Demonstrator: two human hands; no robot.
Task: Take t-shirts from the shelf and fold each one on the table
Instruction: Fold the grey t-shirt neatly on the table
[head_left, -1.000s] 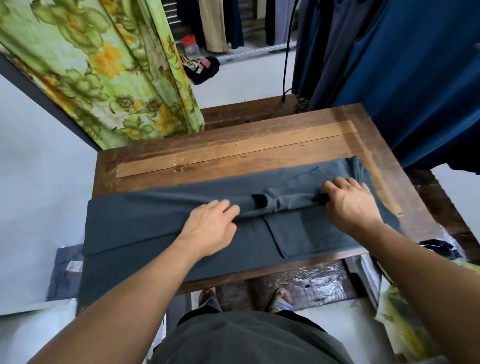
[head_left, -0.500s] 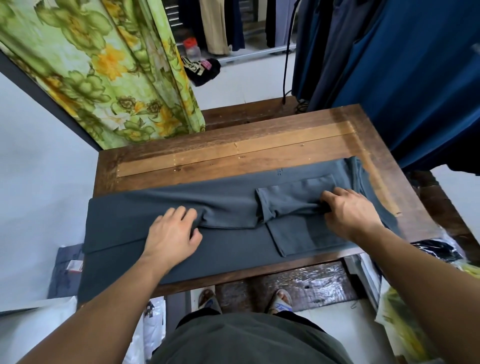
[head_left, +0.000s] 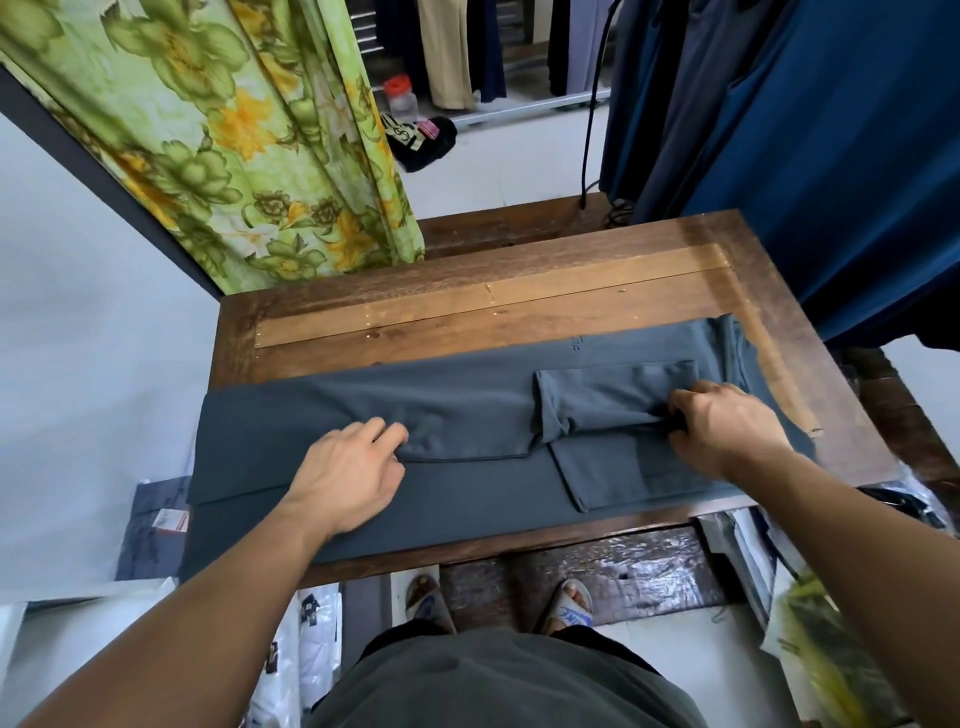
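A dark grey t-shirt (head_left: 467, 395) lies lengthwise across the wooden table (head_left: 467, 306), its sides folded inward into a long band; its left end hangs over the table's left edge. A sleeve (head_left: 597, 395) lies folded flat over the band near the right end. My left hand (head_left: 353, 473) rests on the shirt left of centre, fingers curled on the edge of the folded flap. My right hand (head_left: 727, 426) pinches the fabric at the sleeve's right end near the collar.
A green floral curtain (head_left: 234, 145) hangs at the table's far left corner. Blue garments (head_left: 831, 156) hang at the far right, over the table corner. A black cable (head_left: 589, 130) drops to the far edge. Plastic-wrapped packs (head_left: 156, 519) lie on the floor left, bags (head_left: 831, 649) right.
My left hand has slid leftward along the flap's edge from the middle of the shirt. The sleeve has been smoothed flat onto the band. My right hand stayed near the collar end.
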